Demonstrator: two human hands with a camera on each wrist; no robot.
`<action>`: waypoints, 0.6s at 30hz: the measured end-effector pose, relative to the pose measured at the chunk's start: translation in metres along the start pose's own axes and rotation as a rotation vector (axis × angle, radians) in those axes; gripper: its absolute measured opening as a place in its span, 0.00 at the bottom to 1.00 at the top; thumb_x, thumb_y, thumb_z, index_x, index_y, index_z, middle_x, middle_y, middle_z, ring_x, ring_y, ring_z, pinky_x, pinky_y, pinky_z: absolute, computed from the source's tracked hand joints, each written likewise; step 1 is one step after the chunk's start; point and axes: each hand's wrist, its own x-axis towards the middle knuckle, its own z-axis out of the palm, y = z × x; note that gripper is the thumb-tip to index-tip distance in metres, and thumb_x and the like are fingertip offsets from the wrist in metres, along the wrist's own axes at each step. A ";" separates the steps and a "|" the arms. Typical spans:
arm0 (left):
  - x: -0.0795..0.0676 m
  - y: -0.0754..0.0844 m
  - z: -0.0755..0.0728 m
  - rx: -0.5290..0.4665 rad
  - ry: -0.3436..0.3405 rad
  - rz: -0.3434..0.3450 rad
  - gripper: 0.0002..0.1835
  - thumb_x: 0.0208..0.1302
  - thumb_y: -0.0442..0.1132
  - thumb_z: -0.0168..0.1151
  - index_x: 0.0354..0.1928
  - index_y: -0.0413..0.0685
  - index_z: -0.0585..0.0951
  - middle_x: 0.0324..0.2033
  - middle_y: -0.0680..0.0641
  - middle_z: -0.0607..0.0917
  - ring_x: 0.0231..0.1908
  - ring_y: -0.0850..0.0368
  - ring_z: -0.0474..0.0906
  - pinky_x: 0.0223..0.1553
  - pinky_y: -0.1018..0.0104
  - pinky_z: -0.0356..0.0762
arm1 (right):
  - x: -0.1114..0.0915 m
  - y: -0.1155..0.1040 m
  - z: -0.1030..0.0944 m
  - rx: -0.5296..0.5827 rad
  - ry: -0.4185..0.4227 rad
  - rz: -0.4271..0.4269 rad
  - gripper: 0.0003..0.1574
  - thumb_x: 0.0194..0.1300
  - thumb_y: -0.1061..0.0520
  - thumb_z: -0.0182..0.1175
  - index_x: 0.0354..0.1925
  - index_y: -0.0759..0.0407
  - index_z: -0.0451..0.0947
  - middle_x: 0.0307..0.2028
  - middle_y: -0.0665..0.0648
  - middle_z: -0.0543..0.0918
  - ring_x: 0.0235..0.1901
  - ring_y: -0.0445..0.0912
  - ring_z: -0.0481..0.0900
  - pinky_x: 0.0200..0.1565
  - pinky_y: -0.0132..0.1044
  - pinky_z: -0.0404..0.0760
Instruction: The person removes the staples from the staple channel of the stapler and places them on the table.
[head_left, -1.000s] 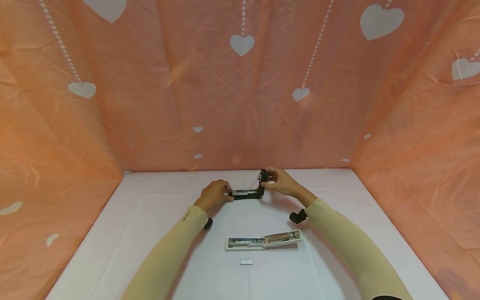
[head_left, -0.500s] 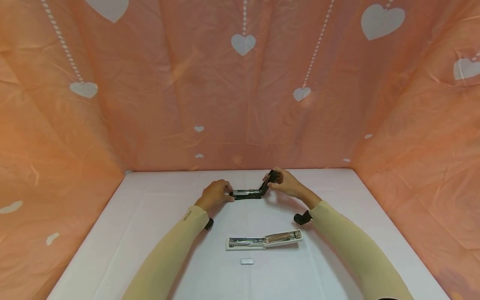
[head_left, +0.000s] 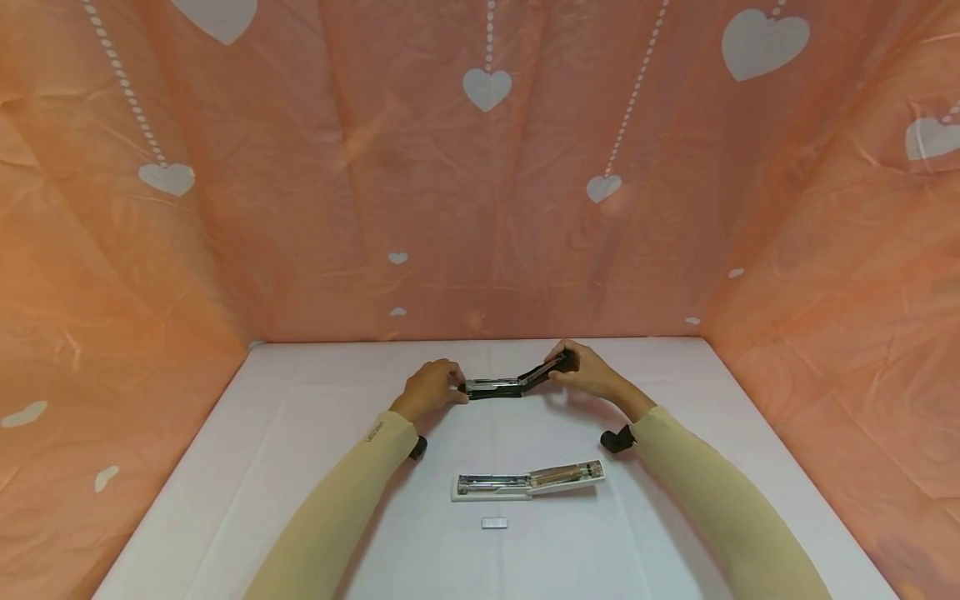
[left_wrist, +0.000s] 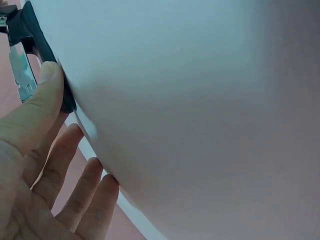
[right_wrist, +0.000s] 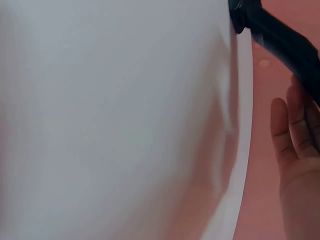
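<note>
Black stapler (head_left: 492, 388) lies unfolded near the far edge of the table (head_left: 420, 550), its top (head_left: 536, 377) tilted up rightward. Left hand (head_left: 429, 389) pinches the stapler's left end, thumb against fingers; right hand (head_left: 592, 372) grips the top's raised end. White stapler (head_left: 491, 487), likewise unfolded, lies nearer; staples (head_left: 494, 523) just before it.

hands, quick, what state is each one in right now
Left hand: closed, holding the black stapler by the end of its base.
Right hand: closed, holding the same stapler's raised top.
</note>
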 end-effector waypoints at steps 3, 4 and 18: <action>0.000 0.000 0.001 0.008 -0.005 0.002 0.13 0.64 0.40 0.80 0.48 0.47 0.88 0.52 0.45 0.89 0.60 0.44 0.80 0.65 0.46 0.75 | -0.004 0.006 -0.003 -0.055 -0.006 0.018 0.17 0.64 0.68 0.73 0.50 0.63 0.81 0.49 0.63 0.85 0.44 0.45 0.78 0.49 0.34 0.77; 0.000 0.000 0.001 0.010 -0.006 0.002 0.13 0.64 0.40 0.80 0.48 0.47 0.88 0.52 0.46 0.89 0.60 0.44 0.80 0.65 0.46 0.76 | -0.006 0.007 -0.004 -0.069 -0.010 0.027 0.17 0.64 0.67 0.73 0.50 0.62 0.82 0.49 0.62 0.85 0.44 0.46 0.78 0.49 0.35 0.76; 0.004 -0.002 0.003 0.009 -0.007 -0.006 0.16 0.64 0.42 0.80 0.50 0.47 0.88 0.53 0.46 0.89 0.61 0.44 0.79 0.66 0.45 0.75 | -0.002 -0.008 -0.015 -0.274 -0.083 -0.049 0.20 0.68 0.56 0.76 0.55 0.61 0.85 0.50 0.56 0.87 0.50 0.50 0.84 0.58 0.51 0.79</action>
